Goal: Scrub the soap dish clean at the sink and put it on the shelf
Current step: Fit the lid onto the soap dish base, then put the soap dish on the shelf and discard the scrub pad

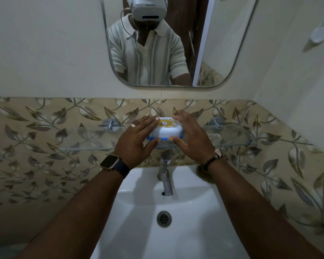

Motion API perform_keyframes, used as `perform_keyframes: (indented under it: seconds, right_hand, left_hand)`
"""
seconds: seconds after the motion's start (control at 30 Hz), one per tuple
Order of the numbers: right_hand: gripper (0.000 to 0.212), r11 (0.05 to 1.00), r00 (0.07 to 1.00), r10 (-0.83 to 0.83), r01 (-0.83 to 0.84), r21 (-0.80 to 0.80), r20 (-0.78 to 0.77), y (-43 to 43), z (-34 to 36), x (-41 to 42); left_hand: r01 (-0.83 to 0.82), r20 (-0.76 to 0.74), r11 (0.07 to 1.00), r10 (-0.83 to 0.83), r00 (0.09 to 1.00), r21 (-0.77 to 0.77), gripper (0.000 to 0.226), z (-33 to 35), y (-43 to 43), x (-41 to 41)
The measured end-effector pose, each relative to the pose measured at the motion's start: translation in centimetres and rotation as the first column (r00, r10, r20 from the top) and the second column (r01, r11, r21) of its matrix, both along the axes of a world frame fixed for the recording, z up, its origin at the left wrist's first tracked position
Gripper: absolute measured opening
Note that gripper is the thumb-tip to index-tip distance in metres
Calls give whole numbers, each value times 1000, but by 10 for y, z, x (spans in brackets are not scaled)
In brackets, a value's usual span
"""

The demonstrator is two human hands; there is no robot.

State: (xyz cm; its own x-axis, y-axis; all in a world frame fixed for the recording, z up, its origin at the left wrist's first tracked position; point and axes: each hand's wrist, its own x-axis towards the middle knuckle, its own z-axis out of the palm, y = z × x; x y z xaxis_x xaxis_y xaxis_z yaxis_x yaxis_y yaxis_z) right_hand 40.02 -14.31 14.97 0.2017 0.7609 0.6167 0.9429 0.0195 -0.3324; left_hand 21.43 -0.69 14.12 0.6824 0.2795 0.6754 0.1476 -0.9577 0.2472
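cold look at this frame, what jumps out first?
Both hands, left hand and right hand, cup a white soap dish with a blue base at the glass shelf above the tap. Below lies the white sink; above, the mirror shows a person in a striped shirt wearing a headset.

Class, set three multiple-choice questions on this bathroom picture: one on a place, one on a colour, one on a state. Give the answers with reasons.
1. Where is the soap dish?
A. in the sink basin
B. at the glass shelf above the tap
C. on the floor

2. What colour is the dish's rim?
A. red
B. blue
C. black

3. How is the dish held?
A. by both hands
B. by the left hand alone
C. by no hand

Answers: 1 B, it sits at shelf level over the tap. 2 B, a blue band shows below the white lid. 3 A, the left hand and right hand cup its sides.
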Motion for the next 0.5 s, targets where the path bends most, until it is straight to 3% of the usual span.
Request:
perform_keyframes:
  seconds: [0.27,0.5]
  right_hand:
    - [73,986,996,-72,63,155,56,-41,-3,-11]
    - [78,940,926,-308,262,219,217,-96,1,-14]
  left_hand:
    - [69,152,995,-80,985,75,53,12,-36,2]
    - [200,157,966,-226,961,167,57,16,-97,30]
